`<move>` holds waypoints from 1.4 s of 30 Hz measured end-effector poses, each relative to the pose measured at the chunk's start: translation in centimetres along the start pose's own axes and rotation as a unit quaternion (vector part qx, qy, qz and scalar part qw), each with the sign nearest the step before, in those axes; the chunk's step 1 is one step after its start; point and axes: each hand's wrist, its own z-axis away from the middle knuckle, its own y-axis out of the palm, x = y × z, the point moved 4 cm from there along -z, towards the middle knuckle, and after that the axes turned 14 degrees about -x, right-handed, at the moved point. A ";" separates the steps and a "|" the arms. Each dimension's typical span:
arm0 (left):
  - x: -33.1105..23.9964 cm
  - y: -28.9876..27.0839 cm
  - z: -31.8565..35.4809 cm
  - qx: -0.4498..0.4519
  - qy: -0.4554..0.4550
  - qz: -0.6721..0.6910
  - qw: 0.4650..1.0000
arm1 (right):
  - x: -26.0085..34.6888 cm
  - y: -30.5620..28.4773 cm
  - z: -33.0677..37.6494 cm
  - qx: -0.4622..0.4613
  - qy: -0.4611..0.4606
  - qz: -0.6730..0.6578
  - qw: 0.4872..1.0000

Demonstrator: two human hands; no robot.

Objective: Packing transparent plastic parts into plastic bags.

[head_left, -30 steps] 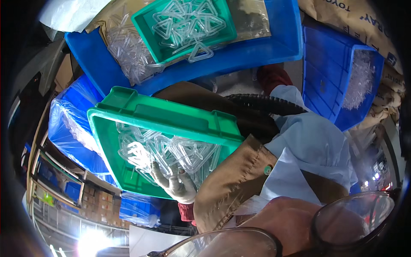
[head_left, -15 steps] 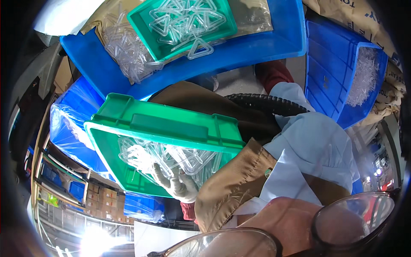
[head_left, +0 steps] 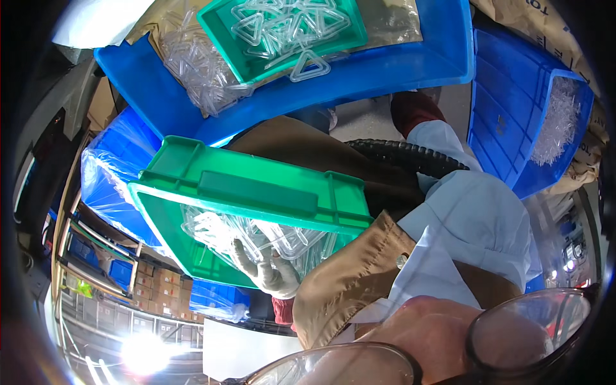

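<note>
My left hand (head_left: 274,274), in a whitish glove with a red cuff, reaches over the near side of a green bin (head_left: 256,192). Its fingers are spread against clear plastic triangular pieces (head_left: 237,231) lying loosely inside, and none is plainly gripped. The bin sits tilted in front of my brown apron (head_left: 353,276). My right arm (head_left: 443,138), in a light blue sleeve with a dark red cuff, stretches away toward a large blue tub (head_left: 333,96). Below the tub's edge that arm passes out of sight, so the right hand is hidden.
Across the large tub lies a smaller green tray (head_left: 237,74) of clear triangles, beside a loose heap of clear pieces (head_left: 205,83). At right stands a blue bin (head_left: 513,122) with thin clear pieces. Film-wrapped blue bins (head_left: 115,173) and stacked cartons (head_left: 160,289) are at left.
The whole view has shifted slightly, with the tubs and bins now a little farther right. My left hand keeps its place among the triangles, fingers still spread.
</note>
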 end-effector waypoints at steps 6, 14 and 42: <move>0.0 0.2 -0.1 0.029 -0.028 -0.017 0.999 | -0.1 0.1 -0.1 -0.002 0.002 -0.003 1.000; 0.0 0.3 -0.6 0.021 -0.023 0.008 0.999 | -0.3 0.1 0.5 0.000 -0.001 0.005 1.000; 0.0 0.7 -1.1 0.007 0.018 0.013 1.000 | -0.5 0.5 0.1 0.000 0.006 0.003 1.000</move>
